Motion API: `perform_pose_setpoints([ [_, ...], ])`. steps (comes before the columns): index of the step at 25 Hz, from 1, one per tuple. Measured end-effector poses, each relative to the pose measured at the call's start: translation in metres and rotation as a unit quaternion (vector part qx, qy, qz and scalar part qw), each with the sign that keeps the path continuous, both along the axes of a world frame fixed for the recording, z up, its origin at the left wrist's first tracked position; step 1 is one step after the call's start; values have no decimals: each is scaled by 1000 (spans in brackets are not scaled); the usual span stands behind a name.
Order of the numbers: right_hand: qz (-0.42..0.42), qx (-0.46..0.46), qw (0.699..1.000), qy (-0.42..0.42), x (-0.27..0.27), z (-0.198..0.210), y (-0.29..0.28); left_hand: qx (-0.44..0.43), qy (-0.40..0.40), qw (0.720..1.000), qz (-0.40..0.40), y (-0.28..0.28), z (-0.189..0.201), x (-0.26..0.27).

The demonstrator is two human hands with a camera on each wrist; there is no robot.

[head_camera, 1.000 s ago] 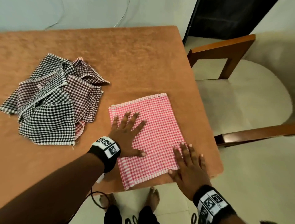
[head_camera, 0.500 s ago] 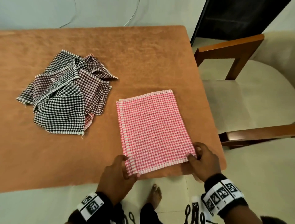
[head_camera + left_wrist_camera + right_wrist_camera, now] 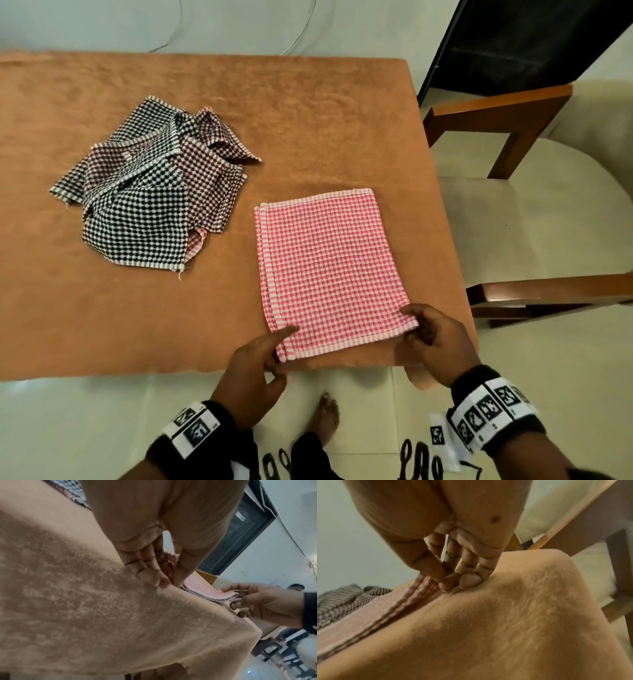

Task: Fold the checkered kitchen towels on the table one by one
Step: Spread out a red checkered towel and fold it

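Bare table lies open beyond the folded pink towel; the towel heap crowds its left.

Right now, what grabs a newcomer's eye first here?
The pink towel, folded flat near the table's front right corner, with the left hand and right hand pinching its two near corners. Next, the crumpled pile of black and maroon checkered towels to its left, apart from it.

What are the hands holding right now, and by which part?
Both pinch the folded pink checkered towel: left hand at its near left corner, right hand at its near right corner.
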State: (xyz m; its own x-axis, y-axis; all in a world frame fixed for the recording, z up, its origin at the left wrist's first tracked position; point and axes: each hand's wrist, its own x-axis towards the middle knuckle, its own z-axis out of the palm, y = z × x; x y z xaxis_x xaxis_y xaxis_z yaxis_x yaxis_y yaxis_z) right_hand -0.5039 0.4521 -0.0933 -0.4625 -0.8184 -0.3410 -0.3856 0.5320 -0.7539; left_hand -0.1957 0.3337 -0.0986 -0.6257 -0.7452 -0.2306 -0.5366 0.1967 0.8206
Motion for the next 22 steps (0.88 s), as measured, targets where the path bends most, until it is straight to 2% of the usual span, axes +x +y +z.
perform_pose_setpoints([
  [3, 69, -6, 993, 94, -9, -3, -3, -159, -61, 984, -44, -9, -9, 0],
  [5, 99, 3, 985, 143, -14, -4, -6, -202, -85, 975, -46, -15, -9, -4],
  [10, 173, -12, 966, 189, -24, -7, 0, -180, -98, 978, -40, -13, -8, 4],
  [14, 259, -24, 944, 205, -16, 0, 24, -151, -87, 982, -71, -1, 1, 22],
  [16, 277, -48, 941, 189, -15, 11, 28, -126, -47, 987, -91, -3, 7, 28],
  [18, 243, -55, 960, 125, -19, 23, 17, -107, -19, 990, -87, -15, 11, 30],
  [22, 135, -78, 988, 19, -34, 33, -40, -49, 21, 998, 46, -66, 13, 8],
])
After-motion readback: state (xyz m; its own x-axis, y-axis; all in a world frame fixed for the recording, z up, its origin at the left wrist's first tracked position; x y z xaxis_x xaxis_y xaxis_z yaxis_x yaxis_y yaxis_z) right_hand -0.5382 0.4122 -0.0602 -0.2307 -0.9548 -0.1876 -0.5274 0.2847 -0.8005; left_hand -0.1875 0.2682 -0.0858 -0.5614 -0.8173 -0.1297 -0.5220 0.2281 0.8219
